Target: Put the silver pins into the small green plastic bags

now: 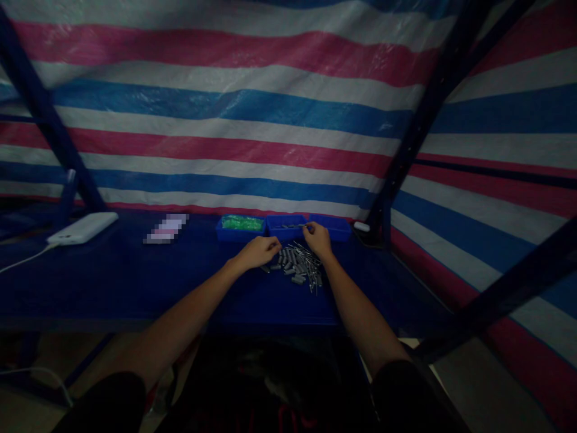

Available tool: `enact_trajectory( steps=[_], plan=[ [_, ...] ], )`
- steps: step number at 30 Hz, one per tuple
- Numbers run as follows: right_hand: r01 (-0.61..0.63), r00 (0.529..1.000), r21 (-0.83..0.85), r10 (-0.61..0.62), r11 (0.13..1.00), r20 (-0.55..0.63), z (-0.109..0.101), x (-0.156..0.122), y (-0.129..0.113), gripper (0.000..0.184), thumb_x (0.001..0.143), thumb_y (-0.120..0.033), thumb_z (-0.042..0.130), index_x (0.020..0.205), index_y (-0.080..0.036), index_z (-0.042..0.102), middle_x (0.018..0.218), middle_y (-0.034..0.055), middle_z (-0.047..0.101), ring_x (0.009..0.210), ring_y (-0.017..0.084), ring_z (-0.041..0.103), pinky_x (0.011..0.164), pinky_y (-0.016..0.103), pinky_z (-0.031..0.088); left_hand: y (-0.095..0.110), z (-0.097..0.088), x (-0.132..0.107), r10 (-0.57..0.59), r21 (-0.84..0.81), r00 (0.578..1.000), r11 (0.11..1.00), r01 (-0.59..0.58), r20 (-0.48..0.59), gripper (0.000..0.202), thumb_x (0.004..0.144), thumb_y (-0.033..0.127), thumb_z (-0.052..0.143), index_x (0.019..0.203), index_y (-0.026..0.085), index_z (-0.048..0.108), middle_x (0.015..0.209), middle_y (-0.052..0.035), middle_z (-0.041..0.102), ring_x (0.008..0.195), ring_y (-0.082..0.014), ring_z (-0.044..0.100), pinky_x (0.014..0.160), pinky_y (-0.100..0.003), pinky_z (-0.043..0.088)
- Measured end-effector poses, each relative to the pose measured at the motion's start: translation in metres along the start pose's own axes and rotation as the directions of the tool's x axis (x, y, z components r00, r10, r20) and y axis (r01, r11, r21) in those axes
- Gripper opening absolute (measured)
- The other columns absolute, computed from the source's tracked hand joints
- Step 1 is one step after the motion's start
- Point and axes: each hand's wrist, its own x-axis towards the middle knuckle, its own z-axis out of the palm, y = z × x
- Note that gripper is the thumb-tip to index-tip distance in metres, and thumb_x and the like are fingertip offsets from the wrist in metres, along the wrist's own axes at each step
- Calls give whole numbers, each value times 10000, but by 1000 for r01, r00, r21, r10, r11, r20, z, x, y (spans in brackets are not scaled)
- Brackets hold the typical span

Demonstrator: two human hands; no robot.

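A loose pile of small grey cylinders (290,260) and thin metal pins (312,270) lies on the blue table. At the pile's left edge is my left hand (258,252), its fingers pinched together; whatever they hold is too small to make out. My right hand (318,240) is over the pile's far side, at the front edge of the middle blue bin (287,219). Its fingertips are closed on what looks like a thin metal pin, dim in this light. Some thin pieces lie inside that bin.
Left of the middle bin stands a blue bin with green pieces (243,223); another blue bin (331,221) is on the right. A white power bank (84,228) with a cable, a blurred phone-like object (166,229) and a small white case (361,227) rest on the table (180,288). Blue posts (419,120) and striped sheeting surround it.
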Motion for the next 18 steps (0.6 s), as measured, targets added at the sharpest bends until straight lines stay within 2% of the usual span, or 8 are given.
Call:
enact_trajectory(
  steps=[7, 13, 18],
  plan=[
    [-5, 1000, 3, 5, 1000, 2, 3, 2, 6, 300, 781, -404, 479, 897, -190, 654, 652, 25, 623, 554, 134, 507, 537, 224, 326, 0, -4, -3, -59, 313, 998, 949, 50, 22, 273, 847, 326, 367, 997, 257, 585, 936, -39, 669, 823, -205, 629, 671, -273, 445],
    [9, 1000, 41, -8, 999, -7, 5, 2, 9, 293, 771, -408, 480, 860, -187, 651, 597, 2, 582, 520, 122, 473, 514, 222, 314, 1, 3, -2, -161, 391, 986, 910, 137, 30, 305, 858, 343, 359, 1098, 253, 524, 1068, -73, 631, 917, -233, 614, 768, -337, 458],
    [55, 998, 62, -55, 997, -4, 4, 3, 6, 278, 759, -391, 487, 836, -178, 649, 564, -10, 545, 533, 123, 482, 516, 222, 321, 5, 10, 8, -239, 418, 970, 878, 235, -42, 369, 822, 384, 420, 1130, 215, 533, 1009, -138, 641, 914, -296, 610, 756, -389, 460]
  ],
)
